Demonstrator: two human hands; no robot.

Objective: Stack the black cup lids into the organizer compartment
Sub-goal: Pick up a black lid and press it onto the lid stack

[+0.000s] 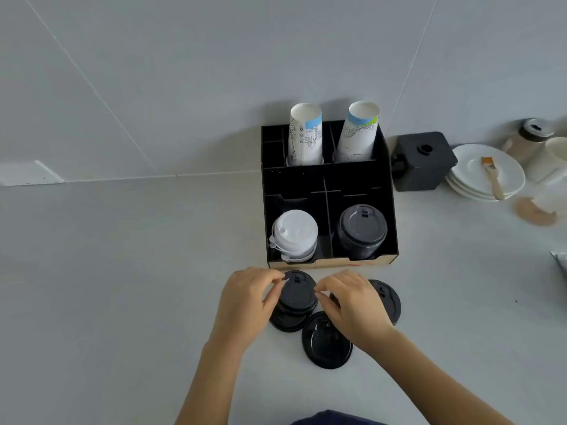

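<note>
A black organizer [328,187] stands against the wall. Its front right compartment holds a stack of black lids [362,230]; the front left holds white lids [294,233]. In front of it, on the counter, a small pile of black lids [297,297] sits between my hands. My left hand [248,302] pinches the pile's left edge and my right hand [352,305] pinches its right edge. One loose black lid [326,342] lies nearer me. Another black lid [388,299] is partly hidden behind my right hand.
Two stacks of paper cups [305,134] stand upside down in the organizer's back compartments. To the right are a black box [423,162], stacked white plates [487,171] with a brush [492,176], a jar [527,139] and a spill of brown powder [534,211].
</note>
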